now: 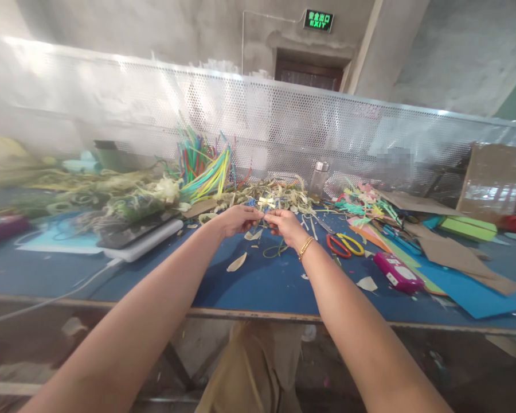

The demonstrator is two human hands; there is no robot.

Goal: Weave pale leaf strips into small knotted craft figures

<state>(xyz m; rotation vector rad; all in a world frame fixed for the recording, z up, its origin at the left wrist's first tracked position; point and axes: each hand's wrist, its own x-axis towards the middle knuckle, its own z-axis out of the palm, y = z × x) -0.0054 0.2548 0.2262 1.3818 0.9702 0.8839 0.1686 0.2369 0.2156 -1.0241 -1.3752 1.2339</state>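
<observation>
Over the middle of the blue-topped table [258,292], my left hand [239,220] and my right hand [284,225] meet at the fingertips. Both are closed in a pinch, but what lies between the fingers is too small to make out. Just beyond the fingertips shows a pale yellow bow-like piece [266,202]; whether it is held or lies behind them I cannot tell. A thin green loop of cord [275,250] shows below my right hand. Pale dry leaf scraps [237,262] lie nearby. Scissors with red and yellow handles [345,245] rest right of my right wrist.
At the back stand colourful craft stems [206,166] and a clear bottle [319,179] before a perforated metal screen [249,115]. On the left, a white power strip or charger [144,241] trails a cable. A magenta box-shaped item [398,272] and blue paper [477,292] lie right.
</observation>
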